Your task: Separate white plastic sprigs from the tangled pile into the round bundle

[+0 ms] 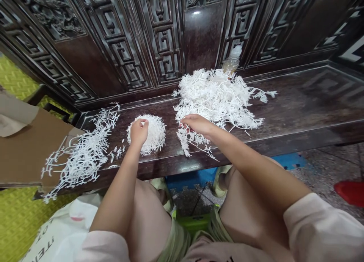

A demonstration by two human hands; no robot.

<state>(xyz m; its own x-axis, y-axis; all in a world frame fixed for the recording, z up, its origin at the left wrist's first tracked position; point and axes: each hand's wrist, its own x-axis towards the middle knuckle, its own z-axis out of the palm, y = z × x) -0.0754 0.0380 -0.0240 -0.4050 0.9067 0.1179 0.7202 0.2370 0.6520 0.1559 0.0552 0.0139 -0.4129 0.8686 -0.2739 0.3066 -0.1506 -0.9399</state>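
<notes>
My left hand (pixel 139 131) is over a round, dome-shaped mound of small white spiky pieces (pixel 156 135), its fingers pinched together. Whatever lies between those fingertips is too small to make out. At the front left of a big heap of white branching sprigs (pixel 213 95), my right hand (pixel 196 124) is closed on a white branched sprig (pixel 184 140) whose stems hang toward the bench's front edge. To the left, bare white branching stems (pixel 88 152) lie tangled, with a few small white bits (pixel 117 152) scattered between them and the mound.
The dark wooden bench (pixel 298 102) has a carved back panel (pixel 202 34). A clear bottle with a white cap (pixel 233 59) stands behind the heap. Brown cardboard (pixel 31 152) is at the left end, and a white printed bag (pixel 65 231) sits below it.
</notes>
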